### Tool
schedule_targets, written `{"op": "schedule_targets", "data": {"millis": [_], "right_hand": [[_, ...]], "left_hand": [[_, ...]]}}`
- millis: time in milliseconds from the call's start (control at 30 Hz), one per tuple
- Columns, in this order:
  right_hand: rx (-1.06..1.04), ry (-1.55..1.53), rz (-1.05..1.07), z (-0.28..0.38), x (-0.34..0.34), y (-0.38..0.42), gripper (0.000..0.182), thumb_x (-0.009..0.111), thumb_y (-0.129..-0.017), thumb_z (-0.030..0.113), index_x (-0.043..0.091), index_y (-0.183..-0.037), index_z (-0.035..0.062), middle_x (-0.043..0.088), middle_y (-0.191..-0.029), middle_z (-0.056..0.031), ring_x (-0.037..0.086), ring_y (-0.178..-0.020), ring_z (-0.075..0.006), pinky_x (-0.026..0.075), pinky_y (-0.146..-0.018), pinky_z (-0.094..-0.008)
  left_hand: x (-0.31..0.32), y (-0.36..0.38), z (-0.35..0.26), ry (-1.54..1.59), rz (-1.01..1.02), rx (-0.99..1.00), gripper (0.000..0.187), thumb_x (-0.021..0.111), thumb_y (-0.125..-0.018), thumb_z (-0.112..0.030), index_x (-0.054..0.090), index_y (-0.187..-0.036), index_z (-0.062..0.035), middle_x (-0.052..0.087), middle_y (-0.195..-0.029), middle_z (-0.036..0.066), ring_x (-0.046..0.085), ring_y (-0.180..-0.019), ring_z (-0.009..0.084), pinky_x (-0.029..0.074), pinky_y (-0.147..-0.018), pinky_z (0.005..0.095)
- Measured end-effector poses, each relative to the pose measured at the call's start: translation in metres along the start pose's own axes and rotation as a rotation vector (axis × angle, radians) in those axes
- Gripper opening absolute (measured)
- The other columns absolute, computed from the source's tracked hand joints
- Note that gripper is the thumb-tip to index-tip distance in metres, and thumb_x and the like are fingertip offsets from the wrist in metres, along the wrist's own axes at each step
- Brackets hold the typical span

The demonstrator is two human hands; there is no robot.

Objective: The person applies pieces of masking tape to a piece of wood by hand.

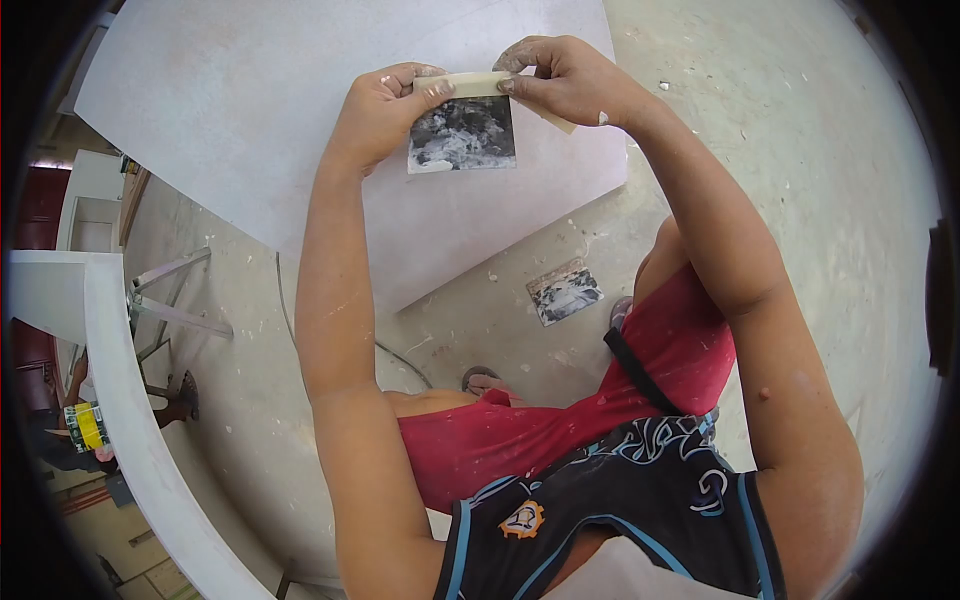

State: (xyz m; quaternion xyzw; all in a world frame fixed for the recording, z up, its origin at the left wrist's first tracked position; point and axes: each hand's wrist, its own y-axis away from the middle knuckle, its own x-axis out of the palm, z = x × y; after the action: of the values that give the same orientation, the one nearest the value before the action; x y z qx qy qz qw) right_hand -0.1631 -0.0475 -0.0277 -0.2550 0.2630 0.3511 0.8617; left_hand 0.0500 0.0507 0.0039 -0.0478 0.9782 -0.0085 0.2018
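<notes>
A thin black square sheet (462, 138), smeared with white, hangs in front of me over a pale panel. Along its top edge runs a cream strip that looks like masking tape (470, 85). The thumb and fingers of my left hand (385, 105) are closed on the upper left corner, gripping strip and sheet together. At the upper right corner, my right hand (572, 82) pinches the strip between thumb and fingers. A loose end of the strip slants down below that hand. White smudges mark my fingers.
Beneath my hands lies the large pale panel (230, 130). A second smeared black sheet (565, 293) rests on the spattered floor by my foot. A cable (400, 362) crosses the floor. At left stand a curved white-edged piece (150, 430) and metal legs (175, 312); another person is partly visible behind.
</notes>
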Motion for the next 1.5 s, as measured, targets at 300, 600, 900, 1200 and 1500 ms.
{"op": "schedule_targets", "data": {"millis": [300, 600, 900, 1200, 1500], "right_hand": [[0.099, -0.195, 0.084, 0.021, -0.005, 0.012, 0.026, 0.067, -0.086, 0.022, 0.070, -0.104, 0.0035, 0.067, -0.075, -0.0073, 0.058, -0.065, -0.0117, 0.049, -0.063, -0.0280], [0.157, -0.343, -0.072, 0.031, 0.007, 0.013, 0.025, 0.063, -0.092, 0.022, 0.067, -0.104, 0.0014, 0.067, -0.084, -0.0029, 0.059, -0.075, -0.0067, 0.049, -0.066, -0.0219], [0.075, -0.356, -0.279, 0.040, 0.001, 0.016, 0.040, 0.070, -0.082, 0.027, 0.064, -0.108, -0.0034, 0.068, -0.086, -0.0119, 0.065, -0.077, -0.0140, 0.052, -0.066, -0.0265], [0.022, -0.408, -0.186, 0.037, -0.017, 0.020, 0.034, 0.070, -0.084, 0.023, 0.065, -0.106, -0.0032, 0.066, -0.078, -0.0067, 0.059, -0.067, -0.0121, 0.048, -0.062, -0.0255], [0.122, -0.188, -0.208, 0.037, -0.013, 0.015, 0.037, 0.058, -0.089, 0.032, 0.069, -0.107, 0.0013, 0.062, -0.069, -0.0069, 0.054, -0.062, -0.0137, 0.045, -0.060, -0.0278]], "left_hand": [[-0.011, -0.001, 0.009, 0.252, -0.023, -0.061, 0.029, 0.071, -0.085, -0.024, 0.067, -0.093, 0.0040, 0.067, -0.079, 0.006, 0.061, -0.074, 0.0110, 0.050, -0.067, 0.0251], [0.017, -0.011, 0.011, -0.269, -0.319, 0.202, 0.065, 0.070, -0.086, -0.031, 0.045, -0.133, 0.0070, 0.057, -0.124, 0.021, 0.057, -0.113, 0.0243, 0.045, -0.095, 0.0303], [0.049, 0.002, -0.011, -0.416, -0.105, 0.230, 0.056, 0.054, -0.082, -0.001, 0.043, -0.137, 0.0010, 0.062, -0.117, 0.019, 0.060, -0.108, 0.0276, 0.047, -0.089, 0.0354], [0.028, -0.011, 0.004, -0.008, -0.058, 0.089, 0.033, 0.050, -0.088, -0.006, 0.059, -0.120, -0.0026, 0.068, -0.098, 0.016, 0.065, -0.091, 0.0213, 0.050, -0.080, 0.0351], [0.041, -0.012, -0.001, -0.592, -0.317, 0.144, 0.026, 0.052, -0.092, -0.021, 0.064, -0.108, -0.0041, 0.067, -0.093, 0.020, 0.065, -0.087, 0.0341, 0.049, -0.078, 0.0391]]}}
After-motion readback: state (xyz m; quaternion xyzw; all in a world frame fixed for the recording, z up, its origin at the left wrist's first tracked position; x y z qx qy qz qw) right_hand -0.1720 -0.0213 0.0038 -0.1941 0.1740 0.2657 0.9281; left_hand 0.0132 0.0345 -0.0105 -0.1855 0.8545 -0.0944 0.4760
